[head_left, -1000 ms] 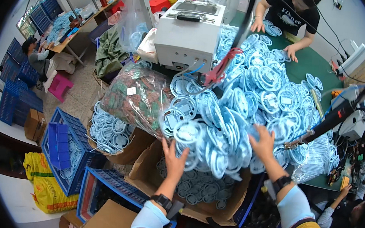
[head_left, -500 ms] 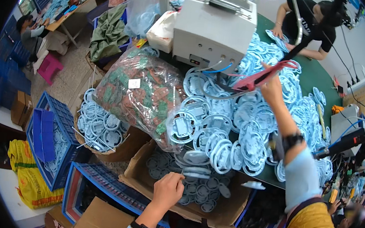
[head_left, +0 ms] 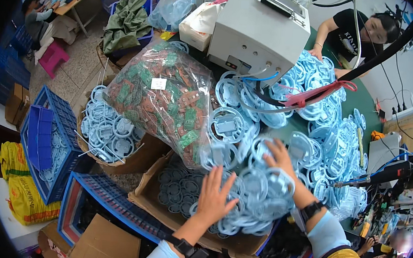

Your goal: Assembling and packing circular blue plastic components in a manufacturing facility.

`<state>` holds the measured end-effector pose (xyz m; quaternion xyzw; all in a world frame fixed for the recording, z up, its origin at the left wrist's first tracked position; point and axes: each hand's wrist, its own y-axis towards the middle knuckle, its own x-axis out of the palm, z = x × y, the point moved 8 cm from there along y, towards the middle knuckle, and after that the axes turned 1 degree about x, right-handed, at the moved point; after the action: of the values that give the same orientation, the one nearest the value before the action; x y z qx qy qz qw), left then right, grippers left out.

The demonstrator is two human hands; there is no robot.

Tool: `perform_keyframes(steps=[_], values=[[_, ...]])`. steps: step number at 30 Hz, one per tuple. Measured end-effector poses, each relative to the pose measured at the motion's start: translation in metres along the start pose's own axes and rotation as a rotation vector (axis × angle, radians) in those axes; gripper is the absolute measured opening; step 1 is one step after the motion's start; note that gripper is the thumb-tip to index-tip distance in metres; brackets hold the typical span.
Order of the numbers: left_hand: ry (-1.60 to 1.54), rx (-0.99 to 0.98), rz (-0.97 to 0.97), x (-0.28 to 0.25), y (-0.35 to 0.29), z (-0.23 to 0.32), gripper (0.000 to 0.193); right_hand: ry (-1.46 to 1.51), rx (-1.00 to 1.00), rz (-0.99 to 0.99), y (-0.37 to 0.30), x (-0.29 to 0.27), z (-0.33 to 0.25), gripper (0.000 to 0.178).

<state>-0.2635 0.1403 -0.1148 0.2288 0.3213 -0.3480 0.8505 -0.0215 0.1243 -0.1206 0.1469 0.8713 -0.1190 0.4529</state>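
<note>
A heap of light-blue round plastic frames [head_left: 264, 195] spills from the table's near edge down over the cardboard box [head_left: 144, 192], blurred by motion. My left hand [head_left: 214, 196] is above the box with its fingers spread, against the left side of the sliding frames. At the heap's far side my right hand [head_left: 282, 162] is also open, fingers apart, in among the frames. Neither hand is closed round a single frame. Darker-looking round frames [head_left: 181, 188] lie inside the box. More light-blue frames [head_left: 334, 155] are piled on the green table [head_left: 312, 37].
A clear bag of red and green boards [head_left: 165, 96] stands left of the frames, by a grey machine box [head_left: 259, 33]. A pink-tied cable [head_left: 312, 96] hangs across the table. Blue crates [head_left: 51, 140] and a filled carton [head_left: 113, 130] are at left. Another person [head_left: 352, 36] works opposite.
My right hand has come back from the far pile toward the near edge, sweeping many frames over the box. The left hand has opened and moved right to meet them. The view shifted slightly.
</note>
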Motion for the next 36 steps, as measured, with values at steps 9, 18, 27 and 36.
perform_keyframes(steps=[9, 18, 27, 36], values=[[-0.051, -0.173, -0.078, 0.024, -0.101, -0.012, 0.049, -0.446, -0.393, 0.012, 0.059, -0.008, -0.191, 0.037], [-0.189, -0.204, 0.119, 0.000, -0.106, -0.028, 0.034, -0.500, 0.140, -0.076, 0.193, 0.037, -0.145, 0.080], [-0.180, 0.098, 0.296, -0.040, -0.012, 0.015, 0.067, -0.375, 0.007, -0.096, 0.014, 0.056, -0.116, 0.064], [-0.392, 0.266, 0.112, 0.009, 0.034, 0.058, 0.070, 1.335, 0.456, -0.030, -0.068, 0.008, -0.083, 0.069]])
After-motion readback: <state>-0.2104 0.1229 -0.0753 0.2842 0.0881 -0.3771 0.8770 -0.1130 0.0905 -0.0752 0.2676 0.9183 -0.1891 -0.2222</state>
